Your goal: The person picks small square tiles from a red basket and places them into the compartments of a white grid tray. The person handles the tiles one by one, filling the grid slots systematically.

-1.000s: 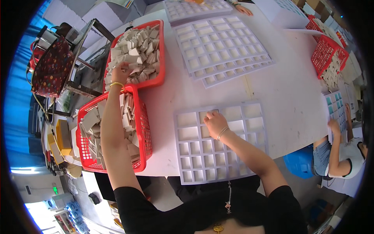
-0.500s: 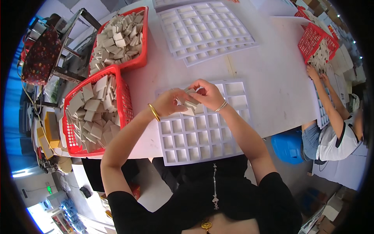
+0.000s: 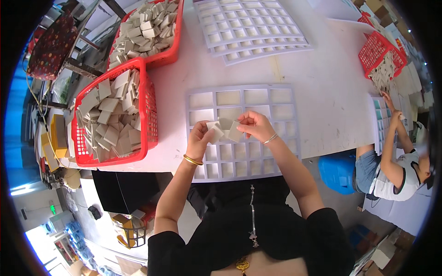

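Note:
Several thin, pale grey square tiles (image 3: 234, 131) are fanned out between my two hands, above the middle of a white compartment tray (image 3: 242, 178). My left hand (image 3: 201, 138) pinches the tiles at one side between thumb and fingers. On the other side my right hand (image 3: 256, 126) pinches one tile with the thumb and fingertips. The tray has larger compartments in its far rows and smaller square ones nearer me. Some of its middle cells are hidden behind my hands and the tiles.
A red basket (image 3: 151, 124) heaped with square tiles stands at the left, with another red basket (image 3: 174, 53) of tiles behind it. More white trays (image 3: 264, 54) lie stacked at the far side. A co-worker (image 3: 391, 170) sits at the right beside a red basket (image 3: 368, 53).
My hands have moved apart from their bunched position and come nearer to me. The tiles are now spread between them. The co-worker's hands have shifted beside the tray there.

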Demonstrator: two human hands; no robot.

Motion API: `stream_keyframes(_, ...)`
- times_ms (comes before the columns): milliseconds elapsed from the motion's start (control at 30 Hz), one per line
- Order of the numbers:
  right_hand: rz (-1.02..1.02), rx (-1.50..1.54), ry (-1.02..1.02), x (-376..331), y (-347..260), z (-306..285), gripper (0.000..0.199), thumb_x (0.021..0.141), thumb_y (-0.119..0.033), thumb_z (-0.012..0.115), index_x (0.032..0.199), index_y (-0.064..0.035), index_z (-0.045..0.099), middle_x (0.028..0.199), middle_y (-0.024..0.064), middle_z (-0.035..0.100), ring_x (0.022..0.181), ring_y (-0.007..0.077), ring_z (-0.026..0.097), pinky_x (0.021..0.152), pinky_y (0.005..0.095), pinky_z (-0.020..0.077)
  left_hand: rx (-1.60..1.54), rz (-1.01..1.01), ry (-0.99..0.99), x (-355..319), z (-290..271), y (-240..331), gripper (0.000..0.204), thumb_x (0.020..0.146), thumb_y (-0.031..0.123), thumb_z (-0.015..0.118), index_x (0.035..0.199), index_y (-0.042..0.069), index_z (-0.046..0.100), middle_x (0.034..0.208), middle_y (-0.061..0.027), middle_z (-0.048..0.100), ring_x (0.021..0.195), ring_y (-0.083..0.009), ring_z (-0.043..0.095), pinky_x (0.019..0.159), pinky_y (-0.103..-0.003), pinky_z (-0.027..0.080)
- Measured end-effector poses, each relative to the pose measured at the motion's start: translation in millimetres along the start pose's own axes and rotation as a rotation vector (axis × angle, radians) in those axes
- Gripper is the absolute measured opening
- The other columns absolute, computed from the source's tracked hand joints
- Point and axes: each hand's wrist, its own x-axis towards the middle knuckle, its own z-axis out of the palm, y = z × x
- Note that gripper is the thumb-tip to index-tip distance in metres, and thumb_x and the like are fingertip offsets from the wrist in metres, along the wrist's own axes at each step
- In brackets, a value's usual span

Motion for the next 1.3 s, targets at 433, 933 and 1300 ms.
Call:
stream_keyframes(433, -0.244, -0.514, 0.094, 13.4, 39.3, -9.7, 0.016, 0.078, -0.011, 0.069, 0.091, -0.0032, 0.066, 0.079, 0.0076, 0.068, 0.068, 0.0146, 0.063, 0.066, 0.0279, 0.0512, 0.953, 0.146, -0.301, 30.8, -29.6, 1.1, 0.026, 0.085, 0.004, 0.057, 0.110, -0.002, 0.052, 0.099, -0.0159, 0.063, 0.094, -0.0260, 0.062, 0.085, -0.033, 0.048)
stream_keyframes(933, -0.615, -1.082, 0.144, 7.7, 23.7, 26.7, 0.020, 0.068, -0.015, 0.073, 0.085, -0.0122, 0.063, 0.100, -0.0002, 0.059, 0.095, 0.0220, 0.055, 0.078, 0.0380, 0.0444, 1.212, 0.311, -0.131, 49.6, -3.3, 17.6, 0.023, 0.082, 0.006, 0.060, 0.105, 0.002, 0.058, 0.095, -0.0158, 0.064, 0.089, -0.0319, 0.062, 0.080, -0.038, 0.049)
stream_keyframes(1300, -0.809, -1.063, 0.159, 13.4, 35.9, 38.5, 0.008, 0.078, -0.010, 0.064, 0.086, -0.0103, 0.066, 0.098, 0.0017, 0.062, 0.083, 0.0171, 0.059, 0.070, 0.0357, 0.0458, 0.289, -0.026, 0.134, 1.1, -23.2, -14.9, 0.022, 0.082, 0.006, 0.067, 0.100, 0.001, 0.056, 0.087, -0.0060, 0.064, 0.073, -0.0083, 0.060, 0.055, -0.022, 0.053)
